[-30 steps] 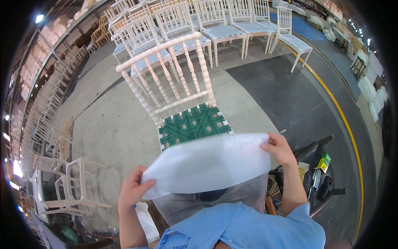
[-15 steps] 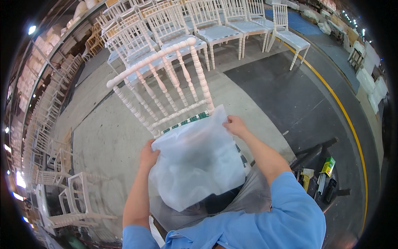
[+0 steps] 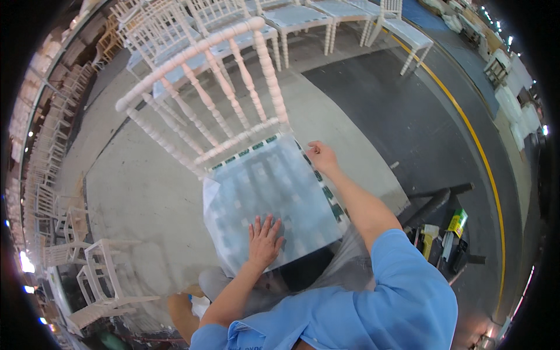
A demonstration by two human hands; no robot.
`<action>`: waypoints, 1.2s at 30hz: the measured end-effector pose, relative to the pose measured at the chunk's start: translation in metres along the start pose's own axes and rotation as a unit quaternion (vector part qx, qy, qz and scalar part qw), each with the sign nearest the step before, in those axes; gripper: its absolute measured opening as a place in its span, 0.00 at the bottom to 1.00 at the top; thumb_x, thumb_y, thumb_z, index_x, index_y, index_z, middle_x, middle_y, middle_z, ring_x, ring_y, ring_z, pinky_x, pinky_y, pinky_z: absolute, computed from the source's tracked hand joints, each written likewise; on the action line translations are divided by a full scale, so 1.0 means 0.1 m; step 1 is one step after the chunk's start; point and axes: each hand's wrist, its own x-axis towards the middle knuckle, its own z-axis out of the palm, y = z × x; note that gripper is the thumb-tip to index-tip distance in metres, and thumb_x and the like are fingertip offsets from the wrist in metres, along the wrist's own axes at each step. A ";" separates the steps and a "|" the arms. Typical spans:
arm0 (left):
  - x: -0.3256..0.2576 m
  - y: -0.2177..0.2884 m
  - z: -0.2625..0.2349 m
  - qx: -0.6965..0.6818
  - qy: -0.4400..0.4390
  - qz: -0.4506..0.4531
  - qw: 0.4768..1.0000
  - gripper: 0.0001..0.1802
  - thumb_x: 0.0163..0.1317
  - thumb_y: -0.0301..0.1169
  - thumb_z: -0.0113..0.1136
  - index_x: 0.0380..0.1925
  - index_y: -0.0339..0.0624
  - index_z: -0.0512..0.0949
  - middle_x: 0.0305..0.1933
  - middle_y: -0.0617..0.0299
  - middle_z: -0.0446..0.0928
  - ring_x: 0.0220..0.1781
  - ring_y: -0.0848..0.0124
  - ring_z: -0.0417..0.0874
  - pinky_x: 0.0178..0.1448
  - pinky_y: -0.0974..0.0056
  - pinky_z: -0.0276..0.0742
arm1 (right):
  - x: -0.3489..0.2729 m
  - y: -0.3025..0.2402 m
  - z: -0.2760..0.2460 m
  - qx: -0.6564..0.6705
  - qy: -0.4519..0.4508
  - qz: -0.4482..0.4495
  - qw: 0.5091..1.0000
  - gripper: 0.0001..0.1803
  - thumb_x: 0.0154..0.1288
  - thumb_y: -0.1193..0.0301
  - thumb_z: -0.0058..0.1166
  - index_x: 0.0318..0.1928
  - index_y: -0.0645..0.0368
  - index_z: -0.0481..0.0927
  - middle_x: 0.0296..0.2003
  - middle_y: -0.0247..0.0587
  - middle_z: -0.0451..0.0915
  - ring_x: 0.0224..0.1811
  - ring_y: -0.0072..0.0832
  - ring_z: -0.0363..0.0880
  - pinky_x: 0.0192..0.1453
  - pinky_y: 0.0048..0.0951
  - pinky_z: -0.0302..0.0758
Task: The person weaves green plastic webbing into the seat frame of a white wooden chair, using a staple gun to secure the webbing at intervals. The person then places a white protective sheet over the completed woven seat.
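A white chair with turned spindles stands before me, its back [image 3: 192, 55] tilted away to the upper left. Over its seat lies a thin translucent bluish-white sheet [image 3: 262, 186], mostly flat, with a loose fold along the left side. Green and white woven webbing [image 3: 332, 204] shows past the sheet at the right and rear edges. My left hand [image 3: 265, 242] rests flat on the front part of the sheet, fingers spread. Just off the seat's rear right side is my right hand [image 3: 322, 157], fingers curled together; whether they hold anything is hidden.
Rows of white chairs [image 3: 297, 17] with covered seats stand at the back. Unfinished chair frames [image 3: 108, 274] lie at the left. On the right, a dark stool [image 3: 466, 259] carries a green and yellow box [image 3: 458, 221] and hand tools. A yellow line [image 3: 466, 125] curves along the floor.
The sheet has come down from being held up at both sides and now lies over the seat. My left hand has moved from its left corner to the front middle; my right has let its corner go.
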 end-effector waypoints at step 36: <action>-0.57 0.25 0.09 0.015 -0.032 -0.140 0.990 0.38 0.76 0.53 0.57 0.82 0.62 0.64 0.90 0.51 0.50 0.89 0.36 0.45 0.87 0.28 0.36 | -1.41 0.86 -0.54 -0.092 -0.190 0.141 0.967 0.33 0.63 0.55 0.73 0.63 0.60 0.85 0.58 0.55 0.87 0.60 0.48 0.87 0.64 0.43 0.81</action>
